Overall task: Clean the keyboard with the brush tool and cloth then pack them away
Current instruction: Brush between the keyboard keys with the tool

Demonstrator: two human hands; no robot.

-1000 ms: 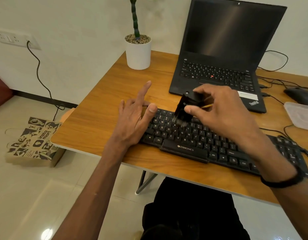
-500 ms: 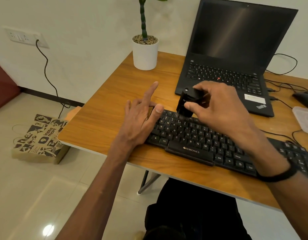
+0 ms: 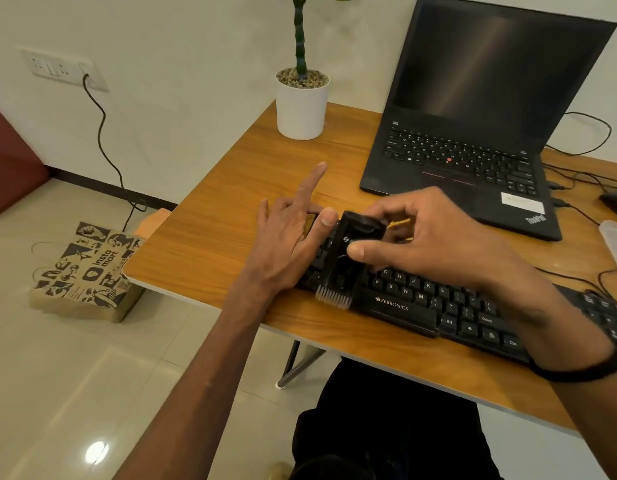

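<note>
Two hands work at the left end of a black Zebronics keyboard [image 3: 435,303], which lies close to the front edge of the wooden bench [image 3: 210,244]. Bare wood lies open to the left of the keyboard, up to the bench's rounded corner. The left hand [image 3: 286,244] rests flat on the keyboard's left end, fingers [image 3: 312,183] spread and loose, gripping nothing. The right hand [image 3: 435,244] has its fingers pinched around a black brush tool [image 3: 348,261]. Its pale bristles hang over the keyboard's front edge, just left of the logo.

Behind the hands, an open black ThinkPad laptop [image 3: 480,109] stands close to the keyboard's far side. A white plant pot [image 3: 301,109] sits at the back left. Cables [image 3: 584,178] and a dark mouse [image 3: 615,199] crowd the right side.

Half a second ago the brush stood at the keyboard's top rows. Now it has swept down to the front edge.
</note>
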